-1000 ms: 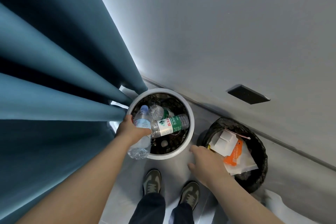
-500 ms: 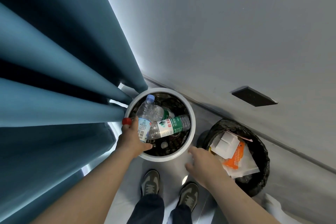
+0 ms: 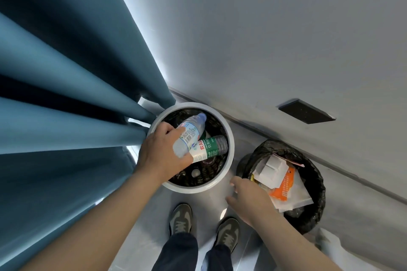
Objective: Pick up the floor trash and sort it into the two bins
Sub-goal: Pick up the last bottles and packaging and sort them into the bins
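Bins, two: left hand [image 3: 161, 154] fingers clamped on one clear water bottle [image 3: 189, 133] over the white-rimmed bin [image 3: 229, 136]; right hand [image 3: 248, 199], fingers apart, beside the black-bagged bin [image 3: 317, 178].

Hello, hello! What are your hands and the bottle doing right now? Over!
Left hand shut on clear bottle, over white bin. Right hand open, empty, beside black bin. Nothing in the way.

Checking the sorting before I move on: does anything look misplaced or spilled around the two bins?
Nothing stands out. Bottles sit in the white bin, paper and wrappers in the black-bagged bin, and the left hand holds a clear bottle over the white one.
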